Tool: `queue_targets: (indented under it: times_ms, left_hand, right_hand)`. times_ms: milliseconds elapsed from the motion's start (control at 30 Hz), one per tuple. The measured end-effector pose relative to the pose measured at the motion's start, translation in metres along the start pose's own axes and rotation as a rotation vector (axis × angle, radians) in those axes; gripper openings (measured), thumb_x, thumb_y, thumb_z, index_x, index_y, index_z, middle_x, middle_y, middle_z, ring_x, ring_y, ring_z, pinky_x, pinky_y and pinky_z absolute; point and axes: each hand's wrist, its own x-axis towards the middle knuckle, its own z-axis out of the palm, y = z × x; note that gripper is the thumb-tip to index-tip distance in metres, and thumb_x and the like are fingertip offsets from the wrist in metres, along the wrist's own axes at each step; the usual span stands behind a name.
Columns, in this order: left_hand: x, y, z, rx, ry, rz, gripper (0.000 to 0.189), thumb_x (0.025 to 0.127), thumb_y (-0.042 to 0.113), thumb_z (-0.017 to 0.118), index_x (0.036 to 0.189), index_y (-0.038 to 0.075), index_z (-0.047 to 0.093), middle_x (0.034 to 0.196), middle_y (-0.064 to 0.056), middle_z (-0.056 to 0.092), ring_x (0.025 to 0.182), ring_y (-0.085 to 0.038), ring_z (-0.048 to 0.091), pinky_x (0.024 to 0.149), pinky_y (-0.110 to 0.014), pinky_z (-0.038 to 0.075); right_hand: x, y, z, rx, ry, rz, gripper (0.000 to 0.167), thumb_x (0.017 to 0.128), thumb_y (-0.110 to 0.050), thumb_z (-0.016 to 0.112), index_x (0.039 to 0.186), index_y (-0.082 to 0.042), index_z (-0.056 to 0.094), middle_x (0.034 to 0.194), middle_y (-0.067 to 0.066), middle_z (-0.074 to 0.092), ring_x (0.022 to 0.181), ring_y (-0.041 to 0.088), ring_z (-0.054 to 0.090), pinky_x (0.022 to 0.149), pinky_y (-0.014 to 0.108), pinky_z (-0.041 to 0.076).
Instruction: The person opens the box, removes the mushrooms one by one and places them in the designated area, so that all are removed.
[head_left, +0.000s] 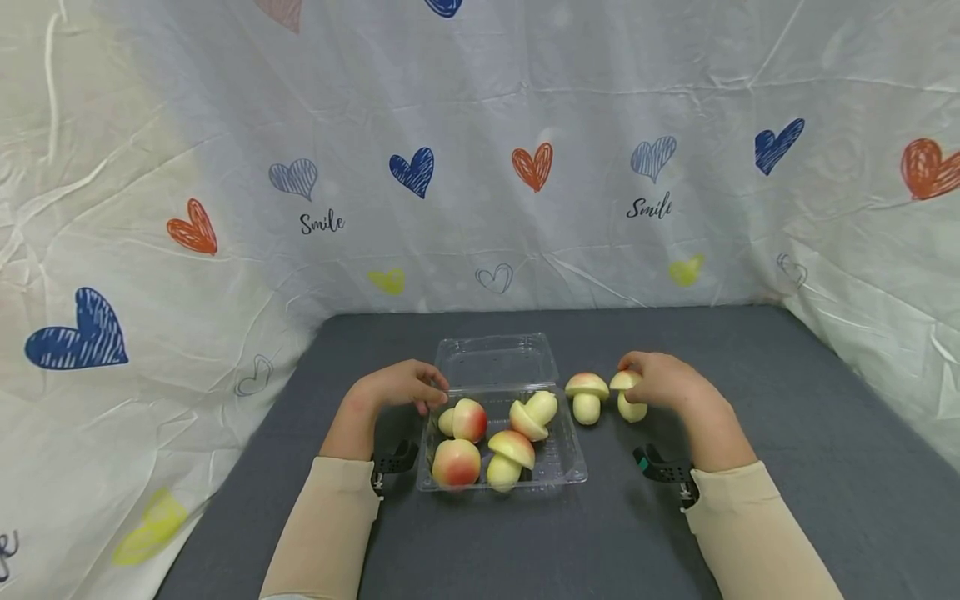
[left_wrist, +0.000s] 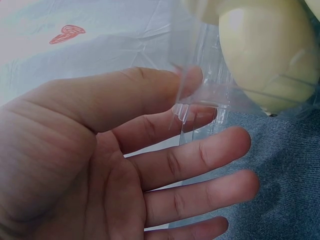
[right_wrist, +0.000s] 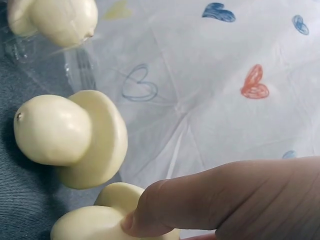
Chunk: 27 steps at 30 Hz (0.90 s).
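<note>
On the counter [head_left: 517,542], the left hand's [head_left: 401,385] thumb and forefinger seem to pinch the rim of the clear box [head_left: 557,454], probably steadying it, with the lid [head_left: 495,367] laid back so the four toy mushrooms [head_left: 513,450] lie uncovered. Just right of it sits a loose mushroom [head_left: 587,396], within easy reach, then an outer mushroom [head_left: 633,412] clamped in the right hand [head_left: 667,383]. The left wrist view shows the remaining fingers spread outside the box; the right wrist view shows the thumb against the mushroom's pale side, while only the head view reveals red caps.
</note>
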Motion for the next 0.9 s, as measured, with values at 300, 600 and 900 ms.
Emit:
queue_targets:
  times_ms: [300, 600, 900]
  left_hand:
    - [0.001, -0.001, 0.000, -0.012, -0.007, 0.006, 0.030, 0.099, 0.022, 0.070, 0.123, 0.005, 0.069, 0.101, -0.009, 0.068, 0.085, -0.026, 0.068, 0.090, -0.046, 0.054]
    - [0.002, -0.003, -0.001, -0.023, -0.009, 0.012, 0.031, 0.098, 0.022, 0.071, 0.123, 0.004, 0.069, 0.101, -0.009, 0.068, 0.084, -0.026, 0.068, 0.089, -0.046, 0.054]
    - [0.002, -0.003, -0.001, -0.025, -0.008, 0.013, 0.032, 0.098, 0.022, 0.071, 0.124, 0.004, 0.068, 0.102, -0.009, 0.068, 0.085, -0.026, 0.068, 0.088, -0.046, 0.054]
  right_hand:
    - [0.004, 0.003, 0.007, -0.001, 0.004, 0.017, 0.052, 0.089, -0.010, 0.068, 0.137, 0.005, 0.057, 0.108, 0.018, 0.063, 0.078, 0.027, 0.054, 0.067, 0.041, 0.043]
    - [0.009, 0.013, 0.009, 0.057, 0.006, -0.022, 0.055, 0.090, -0.012, 0.068, 0.138, 0.010, 0.054, 0.121, 0.026, 0.061, 0.089, 0.030, 0.058, 0.073, 0.044, 0.049]
    - [0.005, 0.015, 0.003, 0.095, -0.006, -0.027, 0.062, 0.095, -0.017, 0.071, 0.145, 0.010, 0.047, 0.133, 0.036, 0.054, 0.113, 0.047, 0.058, 0.085, 0.052, 0.052]
